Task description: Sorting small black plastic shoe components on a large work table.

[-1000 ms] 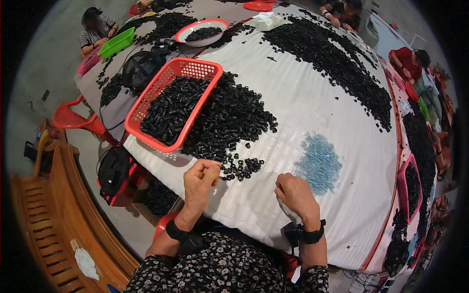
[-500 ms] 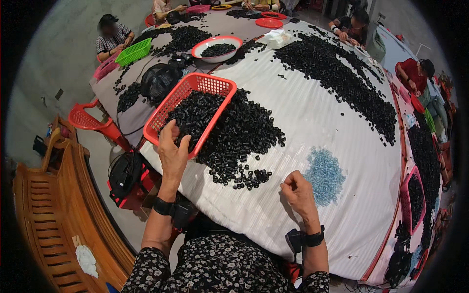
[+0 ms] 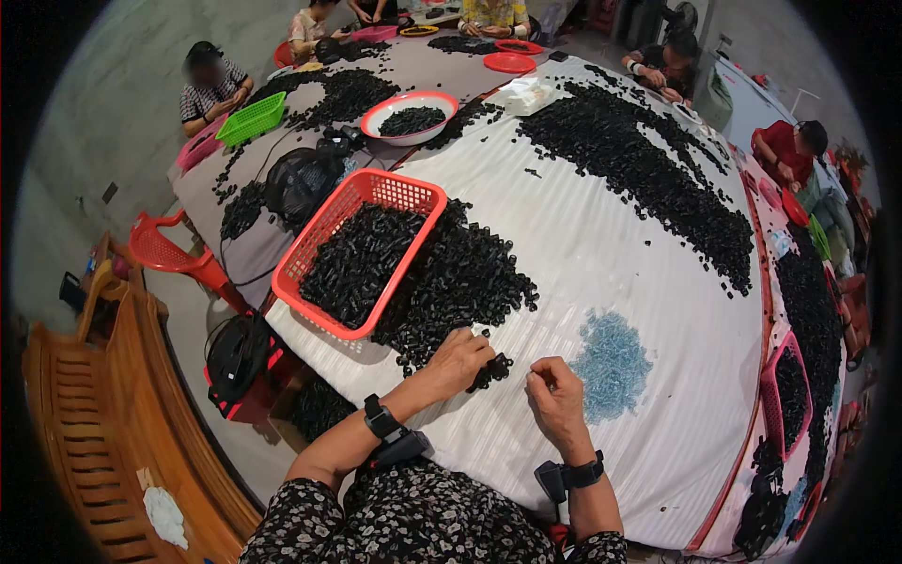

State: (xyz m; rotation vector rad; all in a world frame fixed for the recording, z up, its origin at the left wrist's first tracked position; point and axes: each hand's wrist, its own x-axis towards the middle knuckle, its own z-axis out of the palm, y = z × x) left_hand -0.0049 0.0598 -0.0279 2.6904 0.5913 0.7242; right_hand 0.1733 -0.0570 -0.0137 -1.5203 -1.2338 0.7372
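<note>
My left hand (image 3: 454,363) reaches over the near edge of a pile of small black cylindrical pieces (image 3: 474,282). Its fingers are drawn together at the pieces; whether one is between them is hidden. My right hand (image 3: 558,395) is closed in a pinch just to the right, above the white cloth, and I cannot make out what it holds. Beside it lies a heap of tiny clear bluish pieces (image 3: 611,367). A red plastic basket (image 3: 429,199), holding many black pieces, sits on the left part of the pile, apart from both hands.
A white-covered table (image 3: 573,254) carries a long band of black pieces (image 3: 648,169). Farther off are a red-rimmed bowl (image 3: 411,101), a green basket (image 3: 252,119) and a pink basket (image 3: 785,395). Several people work around the tables. A wooden bench (image 3: 141,423) and red chair (image 3: 174,246) stand left.
My left hand has left the red basket and moved right and nearer, to the edge of the black pieces. My right hand stays pinched beside the clear heap. The view has shifted slightly.
</note>
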